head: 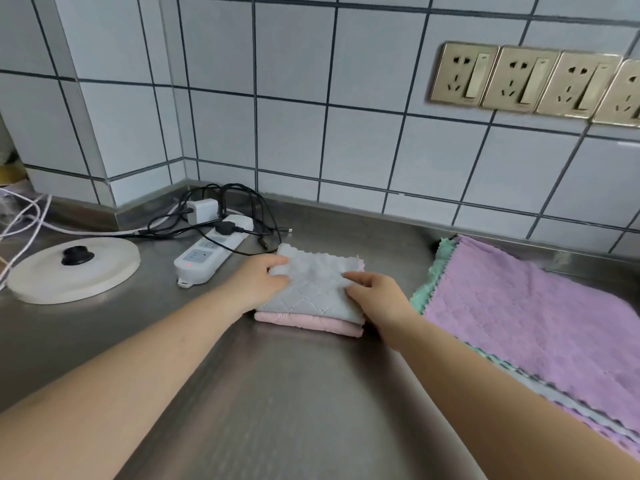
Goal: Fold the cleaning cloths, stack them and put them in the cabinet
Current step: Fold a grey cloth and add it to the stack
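A folded grey quilted cloth (317,289) lies on top of a folded pink cloth (308,323) in the middle of the steel counter (277,393). My left hand (261,280) grips the grey cloth's left edge, thumb on top. My right hand (375,296) holds its right edge, fingers pressing on the top surface. To the right lies a flat pile of unfolded cloths: a purple cloth (530,327) on top, a green cloth (433,278) peeking out beneath it, and more grey and purple edges at the lower right. No cabinet is in view.
A white power strip (207,252) with black cables (242,206) and a white charger (202,210) sits behind the stack to the left. A round white kettle base (72,270) is at far left. Tiled wall with gold wall sockets (533,81) stands behind.
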{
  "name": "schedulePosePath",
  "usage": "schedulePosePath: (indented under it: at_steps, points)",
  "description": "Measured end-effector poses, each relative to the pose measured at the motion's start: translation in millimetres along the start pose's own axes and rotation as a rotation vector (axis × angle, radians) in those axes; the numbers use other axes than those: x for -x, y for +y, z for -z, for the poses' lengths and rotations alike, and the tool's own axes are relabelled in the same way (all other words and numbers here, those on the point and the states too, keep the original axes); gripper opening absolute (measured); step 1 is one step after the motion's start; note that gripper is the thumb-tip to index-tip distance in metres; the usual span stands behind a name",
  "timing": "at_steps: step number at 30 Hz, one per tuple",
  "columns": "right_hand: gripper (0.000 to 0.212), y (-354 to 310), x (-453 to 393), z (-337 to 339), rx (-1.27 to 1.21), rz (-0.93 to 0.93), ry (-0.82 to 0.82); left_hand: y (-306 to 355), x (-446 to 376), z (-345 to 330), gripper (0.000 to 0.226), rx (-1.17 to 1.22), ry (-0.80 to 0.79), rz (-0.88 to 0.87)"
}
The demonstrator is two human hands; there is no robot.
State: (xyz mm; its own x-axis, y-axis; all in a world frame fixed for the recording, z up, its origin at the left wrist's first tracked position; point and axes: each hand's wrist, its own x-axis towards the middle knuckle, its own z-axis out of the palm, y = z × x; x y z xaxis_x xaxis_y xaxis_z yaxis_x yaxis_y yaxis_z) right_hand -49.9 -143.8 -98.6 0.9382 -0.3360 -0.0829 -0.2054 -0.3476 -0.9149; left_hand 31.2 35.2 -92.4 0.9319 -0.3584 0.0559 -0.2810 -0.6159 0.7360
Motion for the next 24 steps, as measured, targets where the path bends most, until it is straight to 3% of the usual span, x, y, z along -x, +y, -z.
schedulePosePath:
  at_steps: [3, 6, 8, 10, 14, 18, 24]
  points:
    - [0.042, -5.0, 5.2, 2.7, 0.184, 0.025, -0.018, 1.6, 1.5, 2.0, 0.048, -0.245, 0.031, -0.023]
    - [0.045, -10.7, 4.9, 4.0, 0.546, 0.142, 0.099, 9.8, -2.7, 0.9, 0.049, -0.505, 0.129, -0.183]
    - [0.046, -20.0, 0.1, -4.7, 0.642, 0.277, 0.167, 23.7, -4.9, -11.7, 0.047, -0.576, 0.090, -0.309]
    - [0.046, -28.0, -6.4, -19.2, 0.687, 0.387, 0.117, 33.5, -7.0, -29.6, 0.040, -0.649, 0.012, -0.362]
    - [0.050, -11.4, -17.3, -35.2, 0.751, 0.337, -0.049, 17.8, -13.4, -42.6, 0.048, -0.685, -0.076, -0.306]
    - [0.044, 6.7, -21.9, -30.4, 0.828, 0.217, -0.033, 12.3, -12.2, -33.2, 0.055, -0.695, -0.134, -0.186]
    - [0.056, 9.3, -13.7, -27.5, 0.801, 0.081, 0.023, 6.6, -4.6, -29.0, 0.063, -0.625, -0.088, -0.013]
